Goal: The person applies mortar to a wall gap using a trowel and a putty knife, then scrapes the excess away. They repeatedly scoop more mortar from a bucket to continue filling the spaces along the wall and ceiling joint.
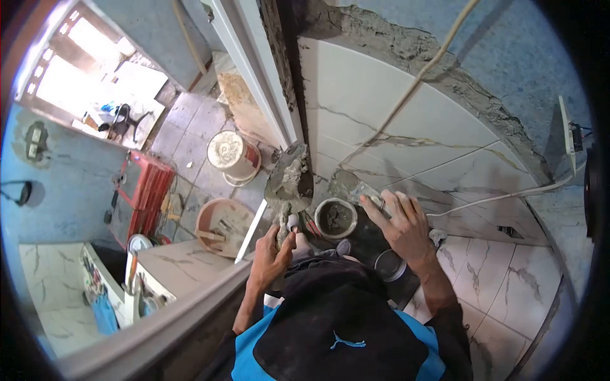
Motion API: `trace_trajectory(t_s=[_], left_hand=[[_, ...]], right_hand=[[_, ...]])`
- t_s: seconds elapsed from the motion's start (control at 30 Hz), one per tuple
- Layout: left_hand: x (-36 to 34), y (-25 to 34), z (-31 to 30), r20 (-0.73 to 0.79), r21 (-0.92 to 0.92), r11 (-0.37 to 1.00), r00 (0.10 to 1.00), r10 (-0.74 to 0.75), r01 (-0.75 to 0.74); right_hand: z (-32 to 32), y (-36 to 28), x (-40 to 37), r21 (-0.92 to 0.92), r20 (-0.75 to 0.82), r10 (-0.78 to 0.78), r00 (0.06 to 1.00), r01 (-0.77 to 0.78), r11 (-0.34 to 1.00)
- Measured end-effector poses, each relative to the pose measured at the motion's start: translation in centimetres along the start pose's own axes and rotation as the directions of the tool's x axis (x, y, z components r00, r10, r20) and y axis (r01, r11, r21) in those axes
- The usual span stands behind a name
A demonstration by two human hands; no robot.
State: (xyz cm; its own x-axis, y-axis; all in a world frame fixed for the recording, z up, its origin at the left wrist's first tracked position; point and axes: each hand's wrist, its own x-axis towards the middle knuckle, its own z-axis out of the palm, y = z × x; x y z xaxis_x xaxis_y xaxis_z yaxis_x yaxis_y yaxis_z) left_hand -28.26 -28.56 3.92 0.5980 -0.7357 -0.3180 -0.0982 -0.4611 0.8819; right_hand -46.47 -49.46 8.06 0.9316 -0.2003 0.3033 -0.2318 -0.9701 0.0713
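Note:
My left hand (270,257) is closed around the mortar-crusted handle of a trowel (274,187). Wet grey mortar (293,174) lies on its blade, which is held beside the white door frame. In my right hand (403,225) is a second flat trowel (346,184), smeared with mortar and pointing left; its handle is mostly hidden by my fingers. Below and between the two tools stands a small bucket (318,219) with grey mortar inside. The marble-patterned wall tiles (394,114) rise just beyond my right hand.
A white door frame (251,63) runs up on the left. Past it stand a mortar-splashed bucket (244,159), a round tub (206,219) and a red crate-like object (143,197). A cable (432,63) hangs across the tiled wall. A round container (389,265) sits near my right forearm.

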Motion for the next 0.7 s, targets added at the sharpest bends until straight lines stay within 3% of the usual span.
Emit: trace_trajectory(t_s=[0.13,0.2,0.27,0.3,0.4,0.43,0.5,0.53,0.6,0.63,0.67,0.7], left_hand=[[2.8,-0.1,-3.3,0.036,0.09,0.992,0.996,0.087,-0.09],[4.0,-0.3,-5.0,0.062,0.115,0.984,0.99,0.127,-0.134],[4.8,-1.0,-6.2,0.055,0.193,0.948,0.968,0.245,-0.251],[4.9,-0.4,-7.0,0.069,0.141,0.975,0.984,0.165,-0.174],[5.2,-1.3,-8.2,0.068,0.143,0.98,0.989,0.131,-0.139],[5.2,-1.8,-8.1,0.03,0.158,0.966,0.979,0.202,-0.204],[4.8,-1.9,-8.4,-0.018,0.081,0.983,0.986,0.165,-0.163],[4.4,-1.9,-8.4,-0.067,0.001,0.992,0.99,0.123,-0.123],[4.0,-1.7,-8.9,-0.131,0.036,0.99,0.982,0.137,-0.134],[3.9,-1.5,-8.8,-0.221,-0.156,0.973,0.966,0.131,-0.167],[3.8,-1.1,-8.6,-0.305,-0.34,0.917,0.947,0.103,-0.209],[4.0,-0.3,-8.2,-0.364,-0.36,0.897,0.924,0.118,-0.257]], right_hand=[[-0.9,0.0,6.1,-0.157,-0.013,-0.155,0.988,0.151,0.976],[-0.8,-0.3,8.3,-0.166,0.02,-0.158,0.987,0.159,0.973],[-0.4,-0.6,9.8,-0.21,0.087,-0.198,0.976,0.212,0.954],[-0.3,-0.7,10.5,-0.211,0.09,-0.182,0.979,0.197,0.957],[-0.2,-1.4,11.1,-0.259,0.094,-0.167,0.981,0.186,0.948],[0.0,-1.4,11.3,-0.222,0.07,-0.156,0.985,0.168,0.961],[0.3,-1.3,11.1,-0.179,0.04,-0.149,0.988,0.154,0.972],[0.7,-1.1,10.6,-0.155,0.062,-0.076,0.995,0.085,0.984],[1.6,-1.2,9.8,-0.13,0.064,0.01,0.998,-0.002,0.991],[2.3,-1.3,9.3,0.28,0.057,0.192,0.98,-0.2,0.939],[3.3,-1.4,8.7,0.638,0.123,0.349,0.929,-0.343,0.689],[5.3,-1.7,8.1,0.742,0.054,0.421,0.906,-0.318,0.59]])
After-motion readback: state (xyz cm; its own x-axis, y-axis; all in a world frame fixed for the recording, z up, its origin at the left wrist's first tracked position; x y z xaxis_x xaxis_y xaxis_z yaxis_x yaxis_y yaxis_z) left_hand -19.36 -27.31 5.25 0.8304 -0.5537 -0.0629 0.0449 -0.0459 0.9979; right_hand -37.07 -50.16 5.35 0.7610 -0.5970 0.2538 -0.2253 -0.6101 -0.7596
